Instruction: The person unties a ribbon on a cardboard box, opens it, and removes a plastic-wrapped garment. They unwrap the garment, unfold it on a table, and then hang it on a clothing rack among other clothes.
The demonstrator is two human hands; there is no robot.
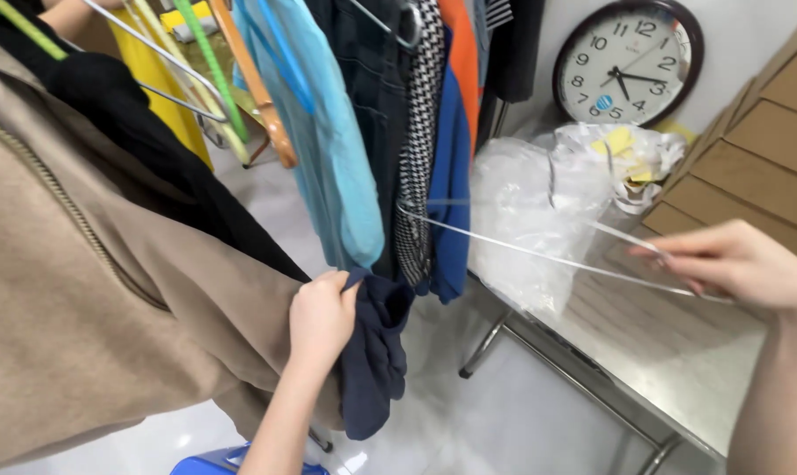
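My left hand [321,318] grips a dark navy garment [376,356] that hangs down in folds below the fist. It sits beside a tan zippered jacket [90,290] at the left. My right hand [737,261] holds one end of a thin white wire hanger [539,251], which stretches leftward across the view to the hanging clothes. Above hang a light blue garment [337,149], a black-and-white checked piece [418,141] and a blue and orange piece [454,167].
A metal table [671,352] stands at the right with clear plastic bags [539,207] on it. A round wall clock [628,62] leans behind them. Stacked brown boxes [759,149] fill the far right. Several empty hangers [231,97] hang at the upper left.
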